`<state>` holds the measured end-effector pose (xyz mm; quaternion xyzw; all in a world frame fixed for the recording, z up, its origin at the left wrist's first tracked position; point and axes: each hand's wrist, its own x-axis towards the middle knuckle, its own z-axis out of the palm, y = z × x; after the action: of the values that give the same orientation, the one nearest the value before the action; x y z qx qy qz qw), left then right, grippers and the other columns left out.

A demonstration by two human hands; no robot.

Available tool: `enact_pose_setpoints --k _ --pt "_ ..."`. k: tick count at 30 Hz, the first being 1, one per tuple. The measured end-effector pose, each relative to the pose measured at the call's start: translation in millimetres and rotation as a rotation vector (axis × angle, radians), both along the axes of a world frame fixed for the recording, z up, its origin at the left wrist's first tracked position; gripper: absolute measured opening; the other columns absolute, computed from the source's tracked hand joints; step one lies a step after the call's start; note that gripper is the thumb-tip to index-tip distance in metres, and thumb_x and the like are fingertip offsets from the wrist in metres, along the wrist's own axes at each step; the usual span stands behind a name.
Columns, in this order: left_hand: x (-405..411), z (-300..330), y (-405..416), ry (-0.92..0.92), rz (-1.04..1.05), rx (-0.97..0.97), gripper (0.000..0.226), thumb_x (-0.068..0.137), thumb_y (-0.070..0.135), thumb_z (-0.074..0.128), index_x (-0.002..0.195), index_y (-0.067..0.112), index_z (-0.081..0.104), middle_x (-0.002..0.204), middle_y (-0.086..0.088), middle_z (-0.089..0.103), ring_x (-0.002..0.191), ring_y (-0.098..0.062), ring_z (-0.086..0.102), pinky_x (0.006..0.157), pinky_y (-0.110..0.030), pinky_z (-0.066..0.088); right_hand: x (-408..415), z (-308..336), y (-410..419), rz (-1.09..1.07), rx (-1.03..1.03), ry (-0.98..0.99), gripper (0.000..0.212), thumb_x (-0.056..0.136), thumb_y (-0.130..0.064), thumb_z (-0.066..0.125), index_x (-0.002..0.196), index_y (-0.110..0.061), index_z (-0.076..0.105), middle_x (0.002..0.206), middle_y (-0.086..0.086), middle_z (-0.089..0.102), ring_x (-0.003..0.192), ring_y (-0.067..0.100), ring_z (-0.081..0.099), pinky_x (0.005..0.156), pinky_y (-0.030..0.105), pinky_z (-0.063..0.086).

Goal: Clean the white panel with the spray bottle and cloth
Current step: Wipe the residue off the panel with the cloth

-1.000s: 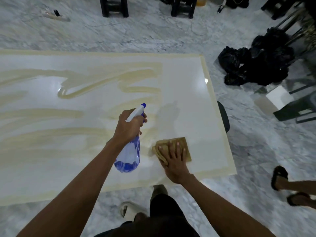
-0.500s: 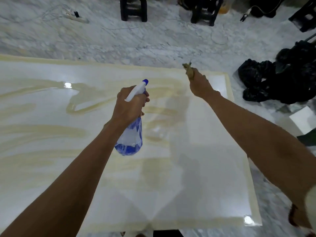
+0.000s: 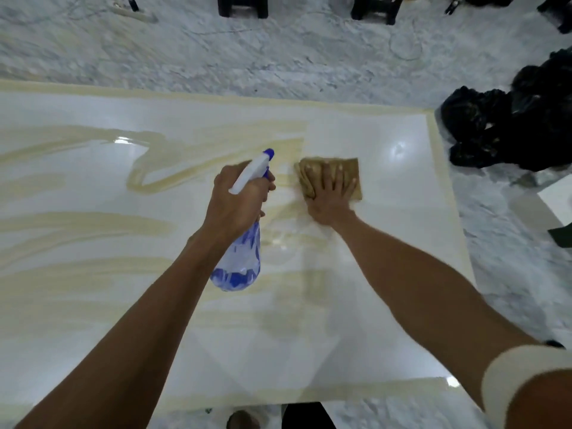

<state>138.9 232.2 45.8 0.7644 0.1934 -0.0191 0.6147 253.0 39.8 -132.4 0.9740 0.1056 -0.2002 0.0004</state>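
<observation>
Cloth (image 3: 329,176) back down on streaky white panel (image 3: 387,243) under flat-fingered R hand (image 3: 329,198); L hand (image 3: 238,201) gripping spray bottle (image 3: 244,243)

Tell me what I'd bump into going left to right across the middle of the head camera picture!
Yellowish streaks on the white panel → left hand gripping the spray bottle → right hand pressing flat on the brown cloth → black bags on the floor.
</observation>
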Motion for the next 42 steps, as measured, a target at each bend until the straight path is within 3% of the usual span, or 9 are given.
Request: enact_pose_setpoints --k 9,13,16,20,27,31,35,39,42 --pt "-145.8 18.7 8.9 0.033 -0.076 -0.053 0.027 0.083 0.026 0.051 0.08 0.005 0.067 0.077 -0.012 0.067 0.04 -0.006 0.054 0.05 -0.032 0.051 -261.6 6.7 -20.6 0.055 0.085 0.083 0.069 0.094 -0.057 0.011 0.148 -0.04 -0.029 0.167 0.008 -0.014 0.151 0.043 -0.013 0.114 0.068 -0.012" --pt "-183.4 21.0 7.4 0.05 -0.08 -0.06 0.028 0.086 0.026 0.05 0.081 0.007 0.069 0.075 -0.01 0.067 0.039 -0.006 0.053 0.047 -0.03 0.05 -338.0 14.1 -20.8 -0.031 0.147 0.2 0.082 0.087 -0.05 0.031 0.158 -0.035 -0.007 0.161 0.019 0.028 0.144 0.053 0.026 0.109 0.076 0.014" --pt "-189.2 25.5 5.9 0.069 -0.081 -0.059 0.026 0.081 0.024 0.05 0.081 0.008 0.069 0.078 -0.013 0.068 0.039 -0.007 0.052 0.049 -0.032 0.05 -341.9 36.5 -15.7 -0.029 0.114 0.268 0.066 0.102 -0.046 0.026 0.157 -0.038 -0.009 0.168 0.008 -0.007 0.153 0.042 -0.008 0.117 0.067 -0.002" --pt "-169.7 35.7 10.7 0.052 -0.079 -0.046 0.021 0.092 0.013 0.052 0.08 0.007 0.068 0.088 -0.023 0.071 0.039 -0.008 0.051 0.05 -0.033 0.051 -294.1 107.5 -21.8 -0.29 0.642 0.481 0.044 0.108 -0.032 0.036 0.149 -0.016 0.041 0.147 0.003 0.046 0.128 0.023 0.048 0.102 0.03 0.042" --pt "-70.4 54.8 31.2 -0.008 -0.067 -0.015 0.033 0.102 0.024 0.052 0.079 0.005 0.067 0.077 -0.01 0.066 0.039 -0.006 0.052 0.046 -0.027 0.047 -66.5 171.0 -25.0 -0.697 0.973 0.286 0.042 0.103 -0.037 0.047 0.132 -0.008 0.057 0.127 0.011 0.065 0.113 0.031 0.064 0.098 0.051 0.052" --pt "11.2 44.0 48.5 -0.038 -0.027 -0.008 0.023 0.09 0.021 0.053 0.074 0.009 0.065 0.082 -0.018 0.07 0.036 -0.007 0.051 0.049 -0.032 0.051 65.5 147.3 22.3 -0.383 0.704 0.019 0.033 0.101 -0.027 0.043 0.124 -0.006 0.056 0.113 0.013 0.065 0.098 0.031 0.061 0.082 0.041 0.046" --pt "47.6 37.8 53.2 -0.078 0.022 -0.007 0.026 0.092 0.01 0.052 0.068 0.014 0.062 0.093 -0.025 0.073 0.036 -0.005 0.051 0.057 -0.04 0.054 133.1 93.4 57.0 -0.138 0.331 -0.089 0.046 0.101 -0.029 0.032 0.146 -0.021 0.036 0.134 0.013 0.057 0.12 0.037 0.056 0.106 0.055 0.034" --pt "62.4 13.5 58.9 -0.079 0.032 0.021 0.023 0.085 0.006 0.05 0.068 0.014 0.063 0.094 -0.024 0.073 0.037 -0.006 0.048 0.054 -0.04 0.055 130.1 15.5 95.6 -0.088 0.127 0.045 0.062 0.104 -0.054 0.017 0.158 -0.034 -0.006 0.168 0.003 -0.012 0.154 0.033 -0.013 0.119 0.063 -0.009" --pt "50.1 -0.4 59.4 -0.049 0.018 0.017 0.018 0.079 0.012 0.048 0.074 0.013 0.066 0.092 -0.023 0.073 0.038 -0.006 0.05 0.052 -0.037 0.055 91.6 -5.6 94.5 -0.025 0.075 -0.031 0.062 0.104 -0.053 0.017 0.158 -0.035 -0.008 0.167 0.001 -0.015 0.153 0.032 -0.018 0.118 0.062 -0.013"
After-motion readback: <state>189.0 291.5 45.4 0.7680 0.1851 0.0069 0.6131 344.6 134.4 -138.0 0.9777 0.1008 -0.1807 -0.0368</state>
